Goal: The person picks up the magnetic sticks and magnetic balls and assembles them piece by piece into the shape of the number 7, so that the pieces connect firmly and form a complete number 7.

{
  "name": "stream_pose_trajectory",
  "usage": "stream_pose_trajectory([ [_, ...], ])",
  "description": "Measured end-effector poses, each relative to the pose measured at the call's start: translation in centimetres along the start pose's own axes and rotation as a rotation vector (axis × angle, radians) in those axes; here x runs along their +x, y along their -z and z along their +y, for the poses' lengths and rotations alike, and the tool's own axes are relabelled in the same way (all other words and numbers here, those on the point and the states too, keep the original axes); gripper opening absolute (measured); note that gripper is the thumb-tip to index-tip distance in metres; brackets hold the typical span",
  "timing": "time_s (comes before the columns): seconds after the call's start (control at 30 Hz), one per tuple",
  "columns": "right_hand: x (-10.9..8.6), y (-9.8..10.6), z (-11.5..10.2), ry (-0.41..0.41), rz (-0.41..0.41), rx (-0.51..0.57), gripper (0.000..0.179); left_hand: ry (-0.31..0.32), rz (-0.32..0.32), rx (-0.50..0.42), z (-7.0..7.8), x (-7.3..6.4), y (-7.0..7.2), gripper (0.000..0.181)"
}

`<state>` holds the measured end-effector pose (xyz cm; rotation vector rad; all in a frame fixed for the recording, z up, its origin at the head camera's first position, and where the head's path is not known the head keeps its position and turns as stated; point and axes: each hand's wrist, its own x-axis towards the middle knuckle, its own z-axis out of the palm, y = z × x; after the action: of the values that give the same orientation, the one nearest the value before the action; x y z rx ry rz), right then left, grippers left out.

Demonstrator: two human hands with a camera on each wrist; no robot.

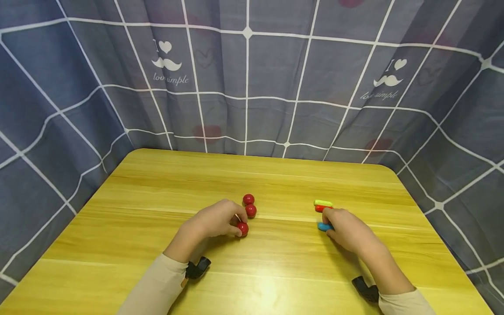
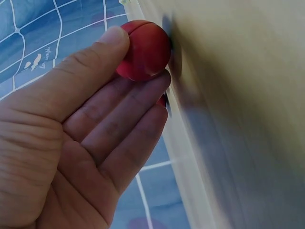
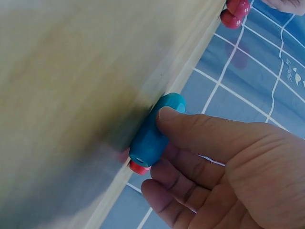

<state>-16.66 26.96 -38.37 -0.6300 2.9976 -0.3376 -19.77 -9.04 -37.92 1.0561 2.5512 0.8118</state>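
Observation:
My left hand (image 1: pixel 220 218) pinches a shiny red ball (image 1: pixel 243 229) between thumb and fingers, close to the tabletop; in the left wrist view the same red ball (image 2: pixel 145 50) shows a thin seam line. Two more red balls, a nearer one (image 1: pixel 250 211) and a farther one (image 1: pixel 248 199), sit just beyond it. On the right, my right hand (image 1: pixel 348 229) pinches a short blue cylinder (image 3: pixel 155 131) with rounded ends. Beyond that hand lie a red cylinder (image 1: pixel 323 208), partly hidden by the fingers, and a yellow-green cylinder (image 1: pixel 323 203) alongside it.
Both hands work over a wood-grain table (image 1: pixel 283 262) with rounded far corners. A grey-blue curtain (image 1: pixel 220 113) with white grid lines hangs around its back and sides. Dark straps with a black piece (image 1: pixel 198 267) are on the wrists.

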Motion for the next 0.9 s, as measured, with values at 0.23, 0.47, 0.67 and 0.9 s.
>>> stream_pose_trajectory([
  [0.23, -0.4, 0.1, -1.0, 0.034, 0.003, -0.033, 0.027, -0.021, -0.004, 0.023, 0.1, 0.1, -0.2, 0.018],
  [0.47, -0.7, 0.1, -2.2, 0.063, 0.014, -0.025, 0.029, -0.013, -0.022, 0.038, 0.4, 0.1, -0.3, 0.019],
  [0.67, -0.9, -0.2, -3.0, 0.089, 0.028, -0.019, 0.029, -0.023, -0.029, 0.053, 0.6, 0.2, -0.4, 0.018],
  [0.9, -1.2, -0.5, -3.5, 0.131, 0.041, -0.028, 0.032, -0.020, -0.042, 0.046, 0.9, 0.2, -0.5, 0.019],
])
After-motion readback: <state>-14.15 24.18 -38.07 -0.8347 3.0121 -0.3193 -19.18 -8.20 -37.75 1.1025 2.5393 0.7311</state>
